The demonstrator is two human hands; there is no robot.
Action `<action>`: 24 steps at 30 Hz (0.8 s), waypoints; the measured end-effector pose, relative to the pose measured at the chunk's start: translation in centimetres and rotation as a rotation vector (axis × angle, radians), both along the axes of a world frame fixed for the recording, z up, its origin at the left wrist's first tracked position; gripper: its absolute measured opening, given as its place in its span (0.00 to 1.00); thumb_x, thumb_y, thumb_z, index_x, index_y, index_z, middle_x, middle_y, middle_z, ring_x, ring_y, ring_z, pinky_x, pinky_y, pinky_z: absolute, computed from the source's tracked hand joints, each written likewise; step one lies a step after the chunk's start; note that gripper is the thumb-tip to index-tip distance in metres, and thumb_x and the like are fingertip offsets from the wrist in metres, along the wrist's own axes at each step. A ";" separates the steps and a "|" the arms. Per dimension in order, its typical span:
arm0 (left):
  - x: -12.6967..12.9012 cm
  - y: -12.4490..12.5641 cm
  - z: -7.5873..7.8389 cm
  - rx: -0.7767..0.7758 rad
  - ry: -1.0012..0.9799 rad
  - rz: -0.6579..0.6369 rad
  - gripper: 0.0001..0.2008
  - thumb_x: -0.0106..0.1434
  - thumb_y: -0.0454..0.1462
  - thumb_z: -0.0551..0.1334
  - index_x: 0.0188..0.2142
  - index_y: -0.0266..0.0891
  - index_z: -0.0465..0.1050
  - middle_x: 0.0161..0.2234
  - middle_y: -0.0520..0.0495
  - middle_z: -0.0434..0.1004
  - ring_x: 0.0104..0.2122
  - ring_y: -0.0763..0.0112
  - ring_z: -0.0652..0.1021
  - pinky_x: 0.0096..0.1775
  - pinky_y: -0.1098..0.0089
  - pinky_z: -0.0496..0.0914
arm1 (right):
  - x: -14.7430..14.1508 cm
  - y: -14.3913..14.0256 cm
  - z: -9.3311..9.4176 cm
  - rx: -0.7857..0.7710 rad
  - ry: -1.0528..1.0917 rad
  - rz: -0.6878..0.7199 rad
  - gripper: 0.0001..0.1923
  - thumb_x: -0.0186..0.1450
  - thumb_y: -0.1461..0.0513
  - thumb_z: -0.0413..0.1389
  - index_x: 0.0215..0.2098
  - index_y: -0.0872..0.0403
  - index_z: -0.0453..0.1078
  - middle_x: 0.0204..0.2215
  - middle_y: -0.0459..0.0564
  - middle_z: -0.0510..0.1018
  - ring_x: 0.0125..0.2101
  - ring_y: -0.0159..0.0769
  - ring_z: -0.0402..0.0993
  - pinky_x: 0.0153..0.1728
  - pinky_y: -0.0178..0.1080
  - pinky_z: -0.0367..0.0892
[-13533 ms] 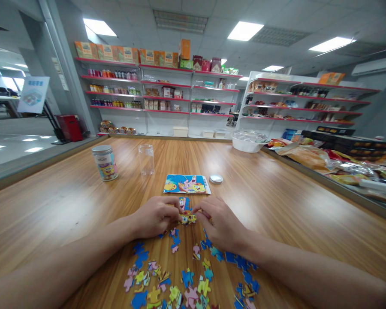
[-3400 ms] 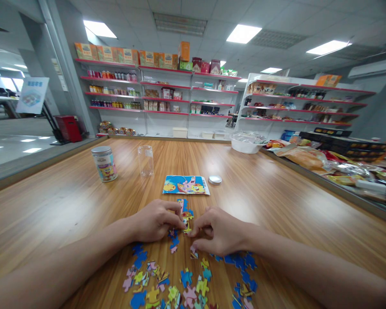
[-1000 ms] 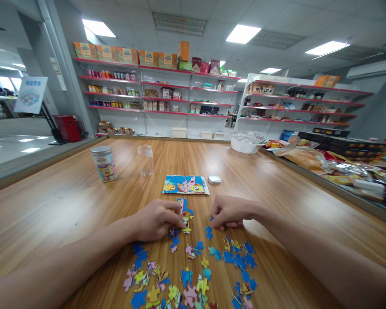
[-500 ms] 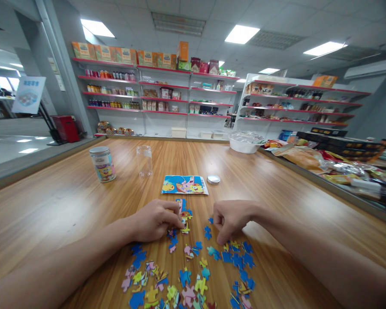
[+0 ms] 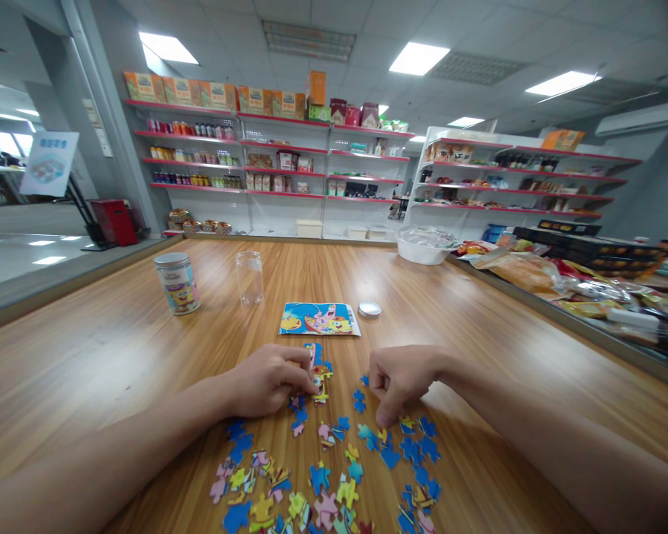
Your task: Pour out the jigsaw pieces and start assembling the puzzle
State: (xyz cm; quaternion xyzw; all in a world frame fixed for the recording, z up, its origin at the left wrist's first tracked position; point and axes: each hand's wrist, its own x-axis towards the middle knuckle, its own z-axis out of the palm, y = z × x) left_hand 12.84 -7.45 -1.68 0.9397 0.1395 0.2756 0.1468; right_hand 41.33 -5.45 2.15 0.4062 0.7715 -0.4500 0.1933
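**What you can't make out from here**

Loose puzzle pieces (image 5: 334, 489) run off the bottom edge, so no full count. Left hand (image 5: 270, 386) covers part of the joined pieces (image 5: 318, 371); whatever its fingertips pinch is hidden. Right hand (image 5: 404, 378) curls over, grip unclear. Shelf goods (image 5: 267, 159) too small to read, labels blurry. Both arms cut off at the frame.

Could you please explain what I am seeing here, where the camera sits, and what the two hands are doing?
The camera is worn on a person's head and looks forward and down, so both bare arms are their own. On the wooden table lie loose puzzle pieces. The left hand pinches a small joined cluster; the right hand presses its fingertips on a loose piece. Beyond are a picture card, a round lid, a clear jar and a printed tin. Shop shelves stand behind.
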 end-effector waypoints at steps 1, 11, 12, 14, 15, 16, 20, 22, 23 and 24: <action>0.0 0.0 0.0 0.002 -0.002 -0.001 0.20 0.60 0.24 0.53 0.39 0.39 0.81 0.35 0.45 0.78 0.34 0.70 0.78 0.37 0.73 0.72 | 0.0 0.0 0.0 -0.003 -0.001 -0.003 0.25 0.50 0.45 0.67 0.21 0.57 0.68 0.16 0.40 0.69 0.15 0.23 0.58 0.13 0.28 0.50; 0.1 0.1 -0.1 -0.008 -0.007 -0.002 0.19 0.61 0.23 0.54 0.39 0.37 0.82 0.34 0.43 0.77 0.34 0.70 0.78 0.37 0.73 0.72 | -0.5 -0.8 0.9 0.041 -0.040 0.078 0.23 0.48 0.49 0.69 0.19 0.57 0.67 0.14 0.38 0.66 0.14 0.22 0.57 0.13 0.28 0.50; 0.1 0.1 -0.1 -0.007 -0.007 -0.002 0.18 0.61 0.24 0.54 0.39 0.37 0.82 0.34 0.43 0.77 0.34 0.70 0.78 0.37 0.73 0.72 | -0.6 -0.9 0.9 0.050 -0.046 0.070 0.23 0.49 0.48 0.69 0.19 0.57 0.67 0.13 0.38 0.66 0.14 0.23 0.57 0.13 0.28 0.50; 0.1 0.1 -0.1 -0.009 -0.008 -0.004 0.18 0.61 0.24 0.54 0.38 0.36 0.82 0.33 0.43 0.77 0.34 0.69 0.78 0.37 0.73 0.72 | -0.6 -0.9 1.0 0.047 -0.044 0.083 0.23 0.49 0.48 0.69 0.19 0.57 0.67 0.13 0.38 0.66 0.14 0.23 0.57 0.14 0.29 0.51; 0.1 0.1 -0.1 -0.011 -0.008 -0.005 0.18 0.61 0.24 0.54 0.38 0.36 0.82 0.33 0.43 0.77 0.34 0.69 0.78 0.37 0.73 0.72 | -0.6 -0.9 1.1 0.025 -0.052 0.102 0.23 0.48 0.48 0.69 0.20 0.57 0.67 0.14 0.38 0.66 0.14 0.23 0.58 0.14 0.28 0.52; 0.1 0.0 -0.1 -0.012 -0.006 -0.004 0.18 0.61 0.24 0.54 0.38 0.36 0.82 0.34 0.43 0.77 0.34 0.69 0.78 0.38 0.72 0.73 | -0.5 -0.8 1.2 -0.008 -0.073 0.127 0.23 0.47 0.48 0.70 0.20 0.57 0.68 0.14 0.38 0.68 0.14 0.24 0.60 0.14 0.28 0.53; 0.1 0.0 -0.1 -0.012 -0.007 0.000 0.19 0.60 0.23 0.53 0.39 0.37 0.82 0.34 0.44 0.77 0.34 0.69 0.78 0.38 0.72 0.73 | -0.6 -0.8 1.8 -0.073 -0.189 0.171 0.23 0.41 0.52 0.73 0.23 0.56 0.70 0.17 0.39 0.72 0.16 0.26 0.65 0.16 0.28 0.57; 0.1 0.0 -0.1 -0.010 -0.016 -0.004 0.19 0.60 0.23 0.53 0.39 0.37 0.82 0.34 0.44 0.77 0.34 0.70 0.78 0.37 0.73 0.73 | -0.7 -1.0 1.8 -0.033 -0.195 0.153 0.23 0.41 0.52 0.73 0.23 0.57 0.70 0.16 0.39 0.71 0.16 0.25 0.64 0.16 0.28 0.56; 0.1 0.0 -0.1 -0.008 -0.020 -0.006 0.19 0.60 0.23 0.53 0.38 0.37 0.82 0.34 0.44 0.77 0.34 0.70 0.78 0.37 0.73 0.73 | -0.7 -1.1 1.8 -0.023 -0.188 0.141 0.22 0.41 0.52 0.73 0.23 0.57 0.70 0.16 0.39 0.71 0.16 0.25 0.63 0.15 0.28 0.56; 0.1 0.0 -0.1 -0.006 -0.023 -0.008 0.20 0.59 0.23 0.53 0.38 0.37 0.82 0.34 0.44 0.77 0.34 0.70 0.78 0.36 0.73 0.73 | -0.8 -1.1 1.7 -0.024 -0.177 0.128 0.22 0.42 0.51 0.73 0.23 0.57 0.71 0.16 0.39 0.71 0.16 0.25 0.63 0.15 0.28 0.55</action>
